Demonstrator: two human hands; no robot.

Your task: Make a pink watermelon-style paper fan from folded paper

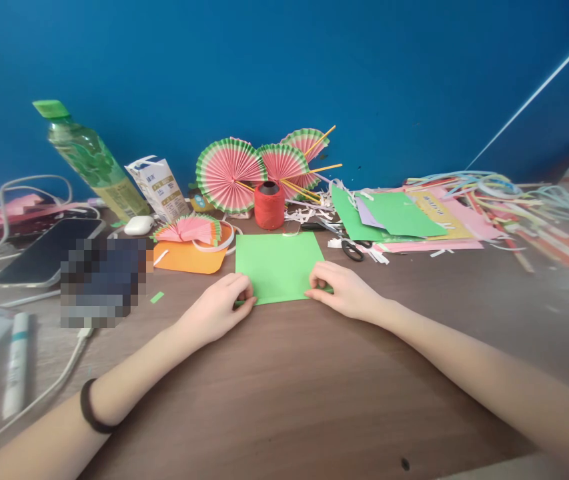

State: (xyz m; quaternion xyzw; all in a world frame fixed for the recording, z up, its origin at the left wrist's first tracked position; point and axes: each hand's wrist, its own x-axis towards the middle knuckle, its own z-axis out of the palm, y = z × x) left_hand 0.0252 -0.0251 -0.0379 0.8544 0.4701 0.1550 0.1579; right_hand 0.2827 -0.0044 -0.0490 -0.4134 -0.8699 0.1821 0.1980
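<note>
A green sheet of paper lies flat on the table in front of me, its near edge turned up in a narrow fold. My left hand pinches the near left corner between thumb and curled fingers. At the near right corner, my right hand grips the same sheet in a similar pinch. Just beyond the paper stands a spool of red thread. Black-handled scissors lie past the sheet's right side, partly under other papers.
Pink-and-green pleated paper fans lean against the blue wall. Green sheets and paper strips are piled at the right. On the left are a bottle, a milk carton, a phone, a marker and orange paper.
</note>
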